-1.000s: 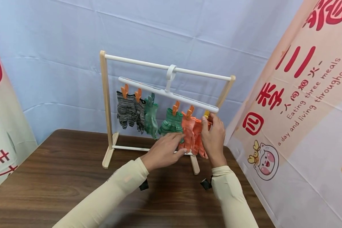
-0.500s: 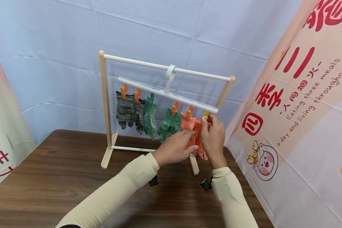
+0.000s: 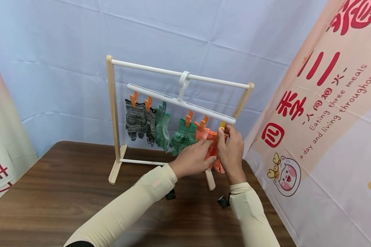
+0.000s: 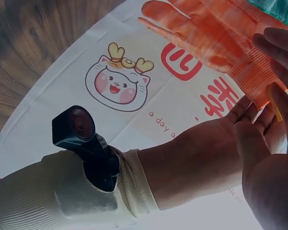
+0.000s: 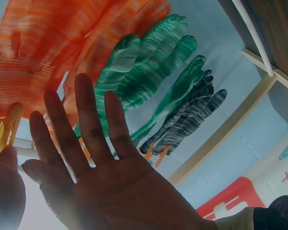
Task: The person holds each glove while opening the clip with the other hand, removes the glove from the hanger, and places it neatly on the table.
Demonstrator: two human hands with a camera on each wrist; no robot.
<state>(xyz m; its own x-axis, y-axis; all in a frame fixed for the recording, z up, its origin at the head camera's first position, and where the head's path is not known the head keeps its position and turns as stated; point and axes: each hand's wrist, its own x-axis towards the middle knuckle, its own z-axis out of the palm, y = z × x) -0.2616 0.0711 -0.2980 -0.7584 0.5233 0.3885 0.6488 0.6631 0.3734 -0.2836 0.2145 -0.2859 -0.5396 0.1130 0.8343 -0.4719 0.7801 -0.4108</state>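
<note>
In the head view, my right hand (image 3: 232,151) pinches a yellow clothespin (image 3: 222,125) under the right end of a white hanger (image 3: 170,100). That clothespin (image 5: 10,125) sits on the cuff of an orange knit glove (image 5: 26,72) in the right wrist view. Close beside it, my left hand (image 3: 192,158) reaches in front of the orange gloves; its fingers (image 5: 89,115) are straight and spread. Whether they touch the fabric I cannot tell. A second orange glove (image 3: 202,133) hangs from an orange clothespin (image 3: 204,122), partly hidden by the left hand.
Green gloves (image 3: 185,134) and grey-black striped gloves (image 3: 135,118) hang further left on clothespins. The hanger hooks over the top rod (image 3: 148,68) of a wooden rack (image 3: 112,106) on a brown table (image 3: 80,192). A printed curtain (image 3: 327,164) stands at the right.
My left hand has moved right, from the green glove and the first orange glove toward the right hand. The right hand stays at the yellow clothespin.
</note>
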